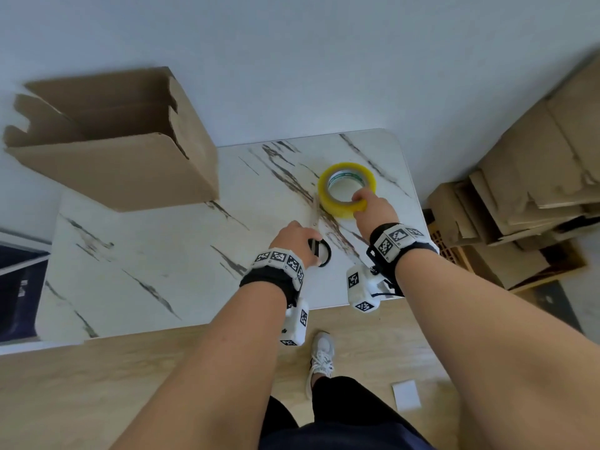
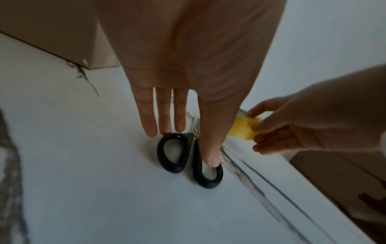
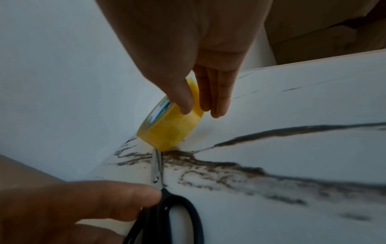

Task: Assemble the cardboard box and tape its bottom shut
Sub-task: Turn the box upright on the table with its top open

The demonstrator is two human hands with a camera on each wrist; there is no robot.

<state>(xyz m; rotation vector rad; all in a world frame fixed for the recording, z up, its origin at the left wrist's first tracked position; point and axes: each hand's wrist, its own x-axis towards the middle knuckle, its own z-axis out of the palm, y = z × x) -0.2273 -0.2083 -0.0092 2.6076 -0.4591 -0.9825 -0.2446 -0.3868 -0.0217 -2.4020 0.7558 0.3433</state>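
Note:
An open brown cardboard box (image 1: pixel 130 170) stands upright at the far left of the marble-patterned table (image 1: pixel 146 254), its top flaps up. A yellow roll of tape (image 1: pixel 337 207) sits at the table's right. My right hand (image 1: pixel 363 203) pinches its near rim, thumb on the outer face (image 3: pixel 169 130). Black-handled scissors (image 1: pixel 324 251) lie shut just left of the roll, blades (image 3: pixel 156 168) pointing at it. My left hand (image 2: pixel 188 142) hovers over the handles (image 2: pixel 170 165) with straight fingers, the thumb tip over one loop and the fingertips at the other.
Flattened cardboard boxes (image 1: pixel 535 173) are piled on the floor right of the table, beside a brown slatted crate (image 1: pixel 451 251). A dark blue object (image 1: pixel 16 287) sits off the table's left edge. A white sheet (image 1: pixel 406 396) lies on the wooden floor near my shoe.

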